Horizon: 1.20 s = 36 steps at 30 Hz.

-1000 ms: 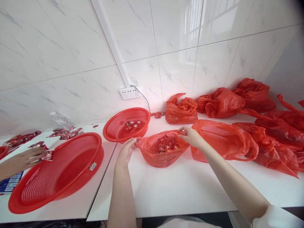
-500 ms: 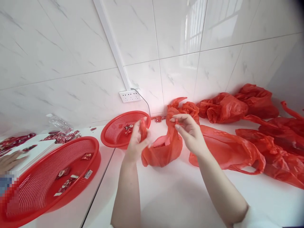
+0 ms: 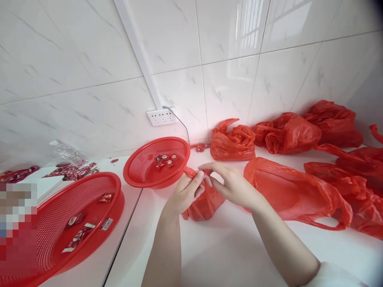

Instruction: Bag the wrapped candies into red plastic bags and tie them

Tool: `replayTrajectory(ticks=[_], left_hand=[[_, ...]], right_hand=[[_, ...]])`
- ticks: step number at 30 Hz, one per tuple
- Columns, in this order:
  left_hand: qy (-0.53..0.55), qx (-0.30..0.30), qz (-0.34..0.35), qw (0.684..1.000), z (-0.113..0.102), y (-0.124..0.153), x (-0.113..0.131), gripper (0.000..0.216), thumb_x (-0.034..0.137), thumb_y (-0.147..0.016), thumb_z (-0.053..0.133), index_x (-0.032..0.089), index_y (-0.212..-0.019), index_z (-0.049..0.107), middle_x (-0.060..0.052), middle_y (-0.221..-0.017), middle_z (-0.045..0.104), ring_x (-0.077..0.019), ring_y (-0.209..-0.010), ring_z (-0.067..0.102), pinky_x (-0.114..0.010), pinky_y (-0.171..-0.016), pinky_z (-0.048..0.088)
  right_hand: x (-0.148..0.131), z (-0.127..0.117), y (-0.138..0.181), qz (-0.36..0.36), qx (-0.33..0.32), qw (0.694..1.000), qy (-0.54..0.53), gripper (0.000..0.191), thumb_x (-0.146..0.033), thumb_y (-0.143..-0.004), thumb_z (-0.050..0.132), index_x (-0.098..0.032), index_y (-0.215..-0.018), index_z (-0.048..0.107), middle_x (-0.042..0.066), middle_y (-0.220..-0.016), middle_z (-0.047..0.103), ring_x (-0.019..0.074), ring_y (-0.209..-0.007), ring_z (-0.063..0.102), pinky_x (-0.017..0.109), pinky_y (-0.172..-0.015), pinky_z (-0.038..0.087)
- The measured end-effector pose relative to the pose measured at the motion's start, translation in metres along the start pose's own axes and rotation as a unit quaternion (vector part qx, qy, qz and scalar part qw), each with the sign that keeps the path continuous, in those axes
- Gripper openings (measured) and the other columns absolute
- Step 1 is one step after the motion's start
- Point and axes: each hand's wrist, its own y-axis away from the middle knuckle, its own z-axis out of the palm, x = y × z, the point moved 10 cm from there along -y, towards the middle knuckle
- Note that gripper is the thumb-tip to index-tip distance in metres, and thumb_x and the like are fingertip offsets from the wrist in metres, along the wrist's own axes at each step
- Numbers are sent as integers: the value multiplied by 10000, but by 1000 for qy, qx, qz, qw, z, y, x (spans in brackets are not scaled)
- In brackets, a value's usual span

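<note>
A red plastic bag [image 3: 205, 205] sits on the white table, its top gathered between my two hands. My left hand [image 3: 187, 189] is closed on the bag's twisted handle, thumb pressed against the fingers. My right hand [image 3: 229, 181] pinches the other handle, and the fingers of both hands meet above the bag. Parts of the handles are hidden behind the fingers. Just behind my left hand stands a small red basket [image 3: 136, 169] with several small wrapped packets [image 3: 165, 160] in it.
To the left is a large red basket [image 3: 118, 199] with a few packets. Loose packets [image 3: 74, 172] and a clear bottle [image 3: 67, 153] lie by the wall. A full red bag [image 3: 233, 145], an open flat red bag [image 3: 287, 191] and more bags stand right. A socket strip [image 3: 161, 117] is on the wall.
My hands have come together from apart, bringing the two handles of the bag to each other. The bag's top has dropped lower. On the far left, the co-worker's hand is now blurred out.
</note>
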Motion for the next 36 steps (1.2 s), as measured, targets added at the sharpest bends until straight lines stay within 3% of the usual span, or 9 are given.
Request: replayTrajectory(ticks=[4, 10, 14, 17, 19, 23, 26, 30, 36], left_hand=[[31, 45, -29, 998, -15, -4, -11, 381, 515, -919, 452, 203, -972, 664, 62, -493, 309, -75, -422, 269, -218, -431, 225], [120, 96, -47, 987, -32, -20, -32, 479, 529, -890, 487, 168, -1153, 659, 27, -467, 493, -90, -419, 413, -239, -528, 383], [168, 110, -61, 978, -34, -25, -42, 408, 479, -820, 610, 140, -1026, 709, -15, -577, 588, -93, -480, 461, -245, -553, 399], [66, 91, -33, 993, -31, -22, -31, 224, 297, -747, 680, 173, -932, 705, -55, -841, 685, -96, -540, 483, -251, -551, 400], [-60, 80, 17, 995, -29, -15, -14, 182, 143, -702, 629, 206, -863, 687, -32, -857, 680, -134, -617, 536, -261, -576, 403], [-309, 116, 137, 934, -24, 3, 24, 295, 3, -681, 471, 239, -702, 646, 0, -736, 619, -162, -656, 530, -285, -612, 366], [-357, 140, 218, 897, -18, 13, 43, 306, 5, -755, 447, 235, -662, 627, -26, -903, 626, -184, -778, 560, -307, -683, 396], [-263, 150, 284, 910, -19, 21, 56, 250, 67, -807, 523, 221, -640, 627, -52, -1124, 589, -229, -1021, 569, -351, -869, 445], [-265, 70, 281, 920, -7, 13, 51, 166, 49, -792, 551, 194, -732, 603, -80, -1188, 527, -202, -1025, 591, -345, -868, 491]], right_hand=[[28, -13, -2, 53, 54, 997, 10, 275, -134, -885, 453, -209, -1115, 582, 40, -955, 664, 160, -883, 623, 332, -826, 503], [56, -49, 6, 118, 126, 985, 4, 192, -240, -857, 560, -212, -1043, 599, 44, -969, 660, 172, -912, 629, 349, -835, 510], [38, -24, 9, 106, -15, 992, -66, 99, -265, -832, 603, -208, -904, 640, 36, -892, 682, 171, -834, 655, 334, -786, 538], [25, 4, 15, 104, -148, 980, -78, 100, -250, -845, 585, -228, -896, 668, 9, -843, 700, 159, -775, 663, 304, -723, 537], [26, 11, 16, 116, -173, 975, -75, 127, -260, -866, 565, -234, -931, 671, 1, -847, 706, 153, -767, 661, 293, -718, 527], [42, 1, 5, 131, -84, 987, -48, 179, -305, -905, 507, -207, -894, 657, 24, -886, 696, 158, -820, 640, 314, -776, 511], [55, -6, 1, 154, -13, 986, -58, 213, -328, -917, 488, -204, -996, 643, 47, -1038, 679, 169, -960, 624, 346, -868, 491], [65, 3, 0, 179, 4, 966, -185, 324, -368, -932, 488, -220, -1210, 561, 75, -1214, 629, 170, -1153, 565, 381, -1011, 419], [74, 13, -4, 175, 15, 919, -353, 369, -343, -830, 655, -218, -1167, 571, 55, -1017, 679, 171, -973, 622, 392, -939, 459]])
